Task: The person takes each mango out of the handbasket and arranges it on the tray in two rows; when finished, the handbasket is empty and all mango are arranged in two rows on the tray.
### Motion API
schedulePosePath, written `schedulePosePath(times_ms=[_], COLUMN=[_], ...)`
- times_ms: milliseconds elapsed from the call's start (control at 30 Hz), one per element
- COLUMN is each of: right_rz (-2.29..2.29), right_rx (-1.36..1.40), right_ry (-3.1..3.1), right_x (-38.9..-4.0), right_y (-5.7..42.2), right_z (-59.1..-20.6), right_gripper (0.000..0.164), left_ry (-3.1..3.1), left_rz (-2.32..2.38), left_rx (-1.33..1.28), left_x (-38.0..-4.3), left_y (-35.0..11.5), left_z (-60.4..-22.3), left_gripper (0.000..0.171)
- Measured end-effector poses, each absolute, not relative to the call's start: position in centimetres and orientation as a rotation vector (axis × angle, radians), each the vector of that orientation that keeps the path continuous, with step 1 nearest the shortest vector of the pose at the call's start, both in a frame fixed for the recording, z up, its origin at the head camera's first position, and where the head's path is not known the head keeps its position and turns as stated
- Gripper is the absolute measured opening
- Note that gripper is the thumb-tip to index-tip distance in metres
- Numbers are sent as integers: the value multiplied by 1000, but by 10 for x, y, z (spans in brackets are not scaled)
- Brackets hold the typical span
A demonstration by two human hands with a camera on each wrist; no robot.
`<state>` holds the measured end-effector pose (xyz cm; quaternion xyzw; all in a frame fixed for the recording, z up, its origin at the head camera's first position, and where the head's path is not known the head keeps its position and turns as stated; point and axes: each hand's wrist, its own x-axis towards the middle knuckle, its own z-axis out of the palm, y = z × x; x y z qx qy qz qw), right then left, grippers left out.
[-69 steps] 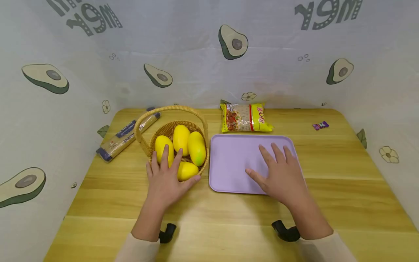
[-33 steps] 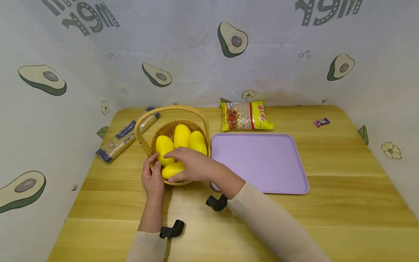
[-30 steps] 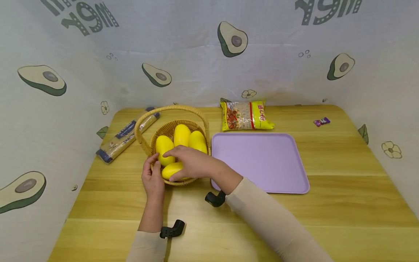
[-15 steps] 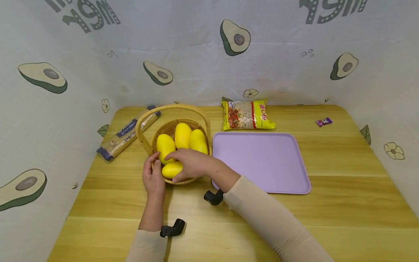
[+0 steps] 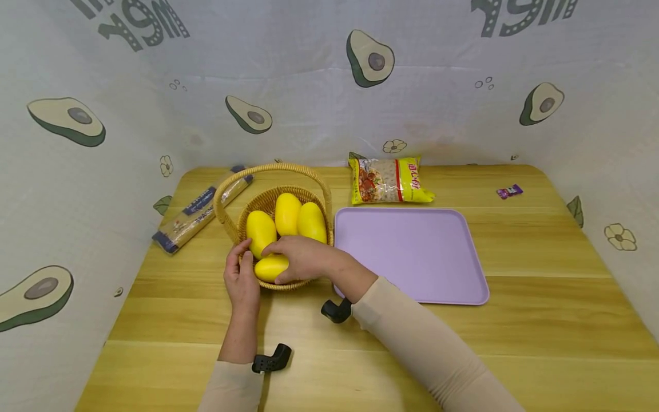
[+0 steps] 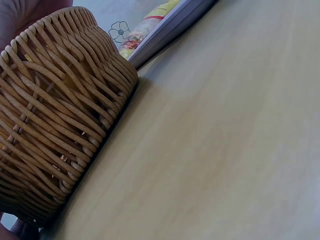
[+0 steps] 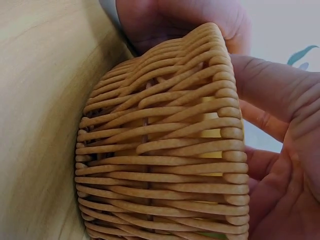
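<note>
Head view: a person in beige sleeves [image 5: 432, 343] works at a wooden table [image 5: 540, 326], and before them stands a round wicker basket [image 5: 262, 201] with a tall arched handle [image 5: 280, 167]. Take the basket as a clock, twelve towards the far edge. Inside lie four yellow mangoes [image 5: 261, 232]: one at nine, one at twelve, one at two, and the near mango [image 5: 271, 268] at six. The left hand [image 5: 242, 287] holds the basket's rim at eight, fingers and thumb curved against the wicker. The right hand [image 5: 307, 259] reaches in from four and grips the near mango between thumb and fingers. Both wrist cameras show the woven side close up. A lilac tray [image 5: 407, 252] lies just beside the basket at three, its near corner under the right forearm. A yellow food bag [image 5: 388, 181] lies beyond the tray at two, a long packet [image 5: 195, 216] near the basket between nine and ten, and a small purple packet [image 5: 509, 191] well apart, between two and three.
</note>
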<state>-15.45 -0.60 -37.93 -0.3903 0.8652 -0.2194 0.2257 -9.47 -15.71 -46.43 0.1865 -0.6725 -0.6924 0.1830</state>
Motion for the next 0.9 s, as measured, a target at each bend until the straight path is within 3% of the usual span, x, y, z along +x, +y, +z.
schedulePosePath(times_ms=[500, 900], right_rz=[-555, -880], right_rx=[-1113, -1088], right_ry=[2425, 2479], right_x=[-154, -152], right_y=[-3, 18], right_z=[-375, -343], right_gripper=[58, 62], left_ry=[-1899, -1889], left_rz=[-1949, -1937], left_rx=[525, 494], left_x=[-95, -97], left_y=[-157, -158], left_z=[-463, -466], left_gripper=[33, 31])
